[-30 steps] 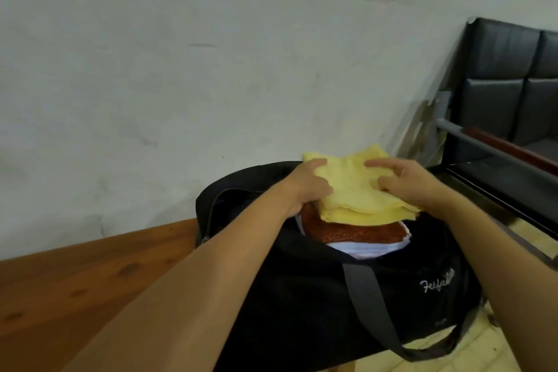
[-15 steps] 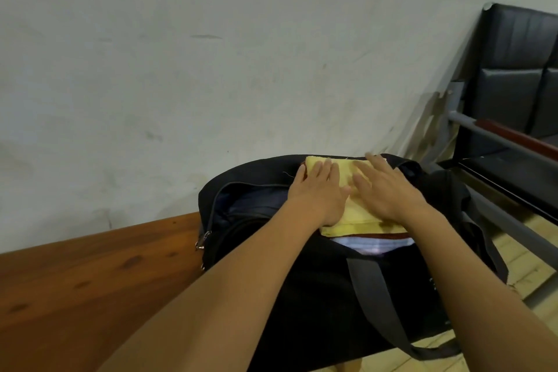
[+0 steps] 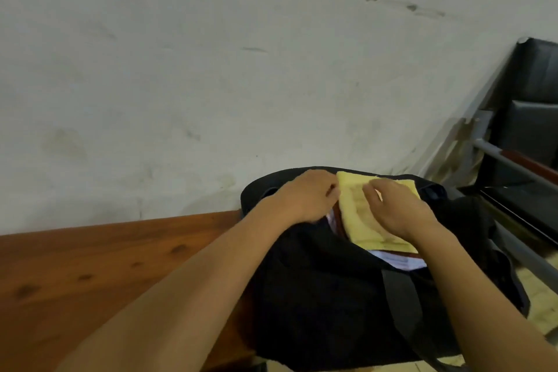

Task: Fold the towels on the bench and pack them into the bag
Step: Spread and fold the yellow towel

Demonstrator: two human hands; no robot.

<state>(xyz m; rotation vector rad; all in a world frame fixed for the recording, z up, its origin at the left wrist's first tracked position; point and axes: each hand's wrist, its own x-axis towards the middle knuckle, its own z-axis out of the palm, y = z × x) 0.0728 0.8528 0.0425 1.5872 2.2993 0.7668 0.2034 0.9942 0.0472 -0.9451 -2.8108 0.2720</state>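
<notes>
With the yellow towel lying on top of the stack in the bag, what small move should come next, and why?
Probably press the yellow towel deeper into the black bag. It sits on top of the stack at the bag's opening, with other towels peeking out beneath its near edge. The left hand is at its left edge and the right hand rests on top.

Pale yellow towel [image 3: 359, 214], black bag [image 3: 326, 296], reddish-brown wooden bench [image 3: 90, 266], off-white stained wall [image 3: 211, 84].

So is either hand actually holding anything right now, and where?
Cannot be told. The left hand curls at the yellow towel's left edge in the bag; the right hand curls over its top. Neither grip shows.
</notes>
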